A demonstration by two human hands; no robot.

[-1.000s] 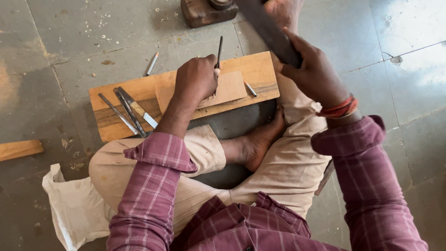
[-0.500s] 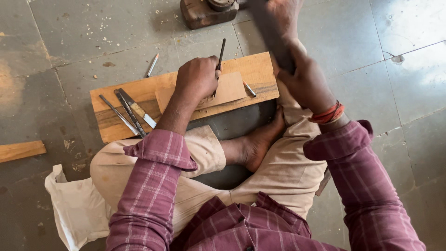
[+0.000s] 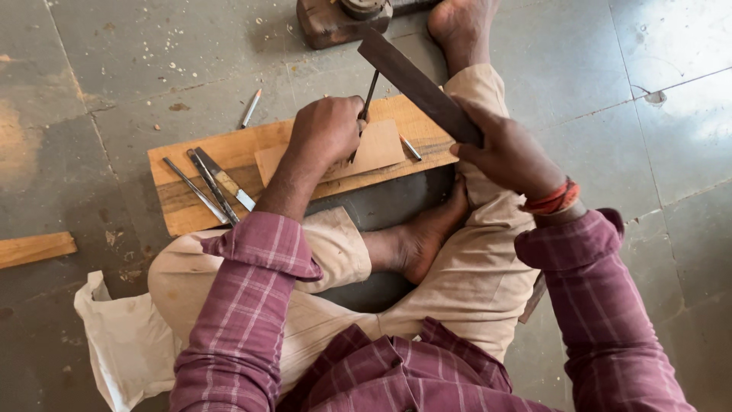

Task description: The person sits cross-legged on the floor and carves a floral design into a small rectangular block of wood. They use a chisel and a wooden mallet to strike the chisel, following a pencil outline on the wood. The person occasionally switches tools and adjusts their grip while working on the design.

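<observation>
1. Three slim metal tools [image 3: 210, 187] lie at the left end of the wooden board [image 3: 175, 210] on the floor, near its front edge; bare floor lies beyond that end.
2. Left hand [image 3: 328, 133], grip closed around a thin chisel [image 3: 369, 95], holds its tip on a small wood panel [image 3: 381, 149] at mid-board.
3. Right hand [image 3: 507, 156], grip clamped on a dark flat bar [image 3: 415, 84], holds it raised over the board's right end, touching the chisel's top.

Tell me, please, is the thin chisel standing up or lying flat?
Standing, slightly tilted: the left hand holds the chisel tip-down on the small wood piece.
</observation>
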